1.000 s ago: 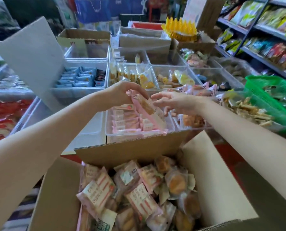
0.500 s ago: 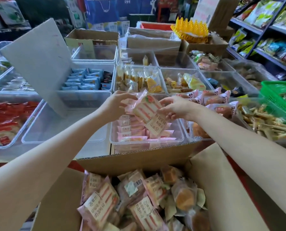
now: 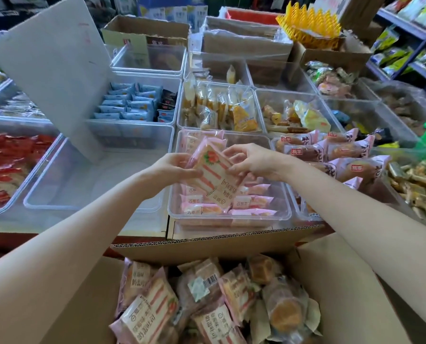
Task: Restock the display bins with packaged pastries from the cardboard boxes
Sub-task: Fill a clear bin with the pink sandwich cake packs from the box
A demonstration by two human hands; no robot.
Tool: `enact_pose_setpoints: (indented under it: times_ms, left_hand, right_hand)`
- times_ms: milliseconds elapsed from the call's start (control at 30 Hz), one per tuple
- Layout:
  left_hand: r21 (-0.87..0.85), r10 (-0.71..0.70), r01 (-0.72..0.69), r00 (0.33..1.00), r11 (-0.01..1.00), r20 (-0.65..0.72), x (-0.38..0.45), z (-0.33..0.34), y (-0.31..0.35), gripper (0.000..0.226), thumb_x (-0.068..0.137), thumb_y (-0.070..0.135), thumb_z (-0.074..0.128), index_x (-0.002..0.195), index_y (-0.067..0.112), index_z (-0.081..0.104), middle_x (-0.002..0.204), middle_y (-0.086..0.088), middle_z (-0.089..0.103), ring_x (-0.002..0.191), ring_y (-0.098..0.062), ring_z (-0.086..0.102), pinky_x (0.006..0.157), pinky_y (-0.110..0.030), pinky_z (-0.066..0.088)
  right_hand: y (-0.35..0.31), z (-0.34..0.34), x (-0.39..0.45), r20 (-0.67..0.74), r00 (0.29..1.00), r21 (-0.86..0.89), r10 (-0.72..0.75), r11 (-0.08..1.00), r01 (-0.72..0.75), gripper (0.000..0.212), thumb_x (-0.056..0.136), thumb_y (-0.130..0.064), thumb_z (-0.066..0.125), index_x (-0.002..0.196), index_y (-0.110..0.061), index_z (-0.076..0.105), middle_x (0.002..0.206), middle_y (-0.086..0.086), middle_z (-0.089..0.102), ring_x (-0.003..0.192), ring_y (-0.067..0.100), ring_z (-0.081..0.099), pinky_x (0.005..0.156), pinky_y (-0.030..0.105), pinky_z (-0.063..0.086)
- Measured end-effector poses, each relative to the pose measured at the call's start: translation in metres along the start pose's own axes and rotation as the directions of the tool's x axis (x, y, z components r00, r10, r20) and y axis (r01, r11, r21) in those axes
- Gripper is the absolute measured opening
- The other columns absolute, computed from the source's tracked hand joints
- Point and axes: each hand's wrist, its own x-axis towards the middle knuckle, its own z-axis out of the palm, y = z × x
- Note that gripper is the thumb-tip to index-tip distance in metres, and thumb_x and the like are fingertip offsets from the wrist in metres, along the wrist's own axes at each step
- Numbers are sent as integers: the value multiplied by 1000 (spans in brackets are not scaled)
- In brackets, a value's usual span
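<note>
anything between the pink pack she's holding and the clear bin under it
Nothing visible. Both hands, left hand and right hand, hold the pink pastry pack directly above the clear bin, whose top is open; only matching pink packs lie inside.

Glossy plastic pastry wrapper (image 3: 213, 173), clear plastic bin (image 3: 229, 216), matt corrugated cardboard box (image 3: 207, 247).

Dark metal shelving (image 3: 405, 28) stocked with snack bags lines the right side, lit by soft, even light.
</note>
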Motion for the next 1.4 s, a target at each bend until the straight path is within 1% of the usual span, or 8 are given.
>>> enact_pose_setpoints:
  times_ms: [233, 433, 567, 700, 833, 1067, 1200, 1400]
  left_hand:
    - [-152, -41, 29, 996, 988, -74, 18, -10, 4, 29, 83, 14, 65, 110, 13, 57, 97, -7, 66, 89, -17, 66, 83, -29, 55]
    - [-2, -100, 100, 995, 995, 2, 25, -10, -2, 23, 80, 21, 69, 102, 18, 65, 96, 4, 69, 83, -2, 65, 76, -21, 50]
    - [388, 57, 44, 968, 921, -245, 39, -12, 8, 34, 81, 17, 70, 113, 14, 63, 105, -1, 66, 92, -14, 62, 76, -24, 49]
    - [848, 208, -6, 971, 530, -122, 46, -18, 25, 38, 83, 27, 68, 118, 16, 60, 109, -8, 63, 94, -25, 60, 81, -35, 49]
    - [777, 346, -32, 907, 628, -241, 51, -21, 25, 32, 88, 20, 58, 120, 17, 56, 115, -8, 58, 98, -25, 58, 84, -39, 50]
    - [737, 281, 43, 909, 674, -309, 22, -38, -21, 36, 85, 5, 51, 120, 10, 55, 119, -9, 54, 102, -26, 57, 91, -36, 45]
    - [736, 262, 38, 921, 676, -287, -4, -33, -42, 32, 85, 5, 51, 117, 10, 57, 119, -8, 54, 98, -24, 60, 89, -34, 45]
    - [713, 437, -116, 853, 691, -285, -27, -8, -43, 26, 88, 1, 48, 110, 8, 60, 114, -8, 56, 90, -25, 62, 82, -40, 51]
  right_hand:
    - [-14, 6, 24, -92, 989, -9, -118, 993, 118, 18, 86, -2, 63, 102, -10, 58, 92, 10, 65, 65, 20, 64, 49, 22, 49]
    - [-8, 2, 32, -257, 966, 620, 38, 773, 135, 12, 92, -4, 56, 103, -6, 52, 82, 7, 62, 47, 7, 61, 42, 18, 47]
    - [-2, -2, 29, -610, 760, -245, -224, 966, 88, 69, 87, -27, 66, 142, -14, 26, 127, -3, 46, 83, 14, 58, 56, 23, 48]
    - [-2, 7, 41, -129, 826, -933, -549, 350, 87, 74, 86, -11, 62, 145, -30, 22, 146, -4, 37, 75, 14, 57, 56, 20, 40]
    - [13, 12, 68, -321, 821, -841, -473, 540, -17, 32, 91, -10, 54, 122, -17, 49, 113, 4, 63, 97, 30, 63, 68, 34, 45]
    - [34, 37, 122, -274, 930, -752, -245, 657, -48, 36, 92, -13, 48, 128, -19, 47, 123, 12, 56, 109, 34, 57, 87, 43, 49]
    - [34, 55, 146, -501, 846, -406, -184, 913, -42, 51, 84, 1, 43, 132, -15, 45, 142, 16, 31, 132, 34, 35, 106, 49, 35]
    - [15, 57, 81, -348, 820, -527, -455, 818, 230, 35, 84, 7, 42, 113, -2, 59, 132, 14, 47, 115, 29, 50, 99, 38, 43]
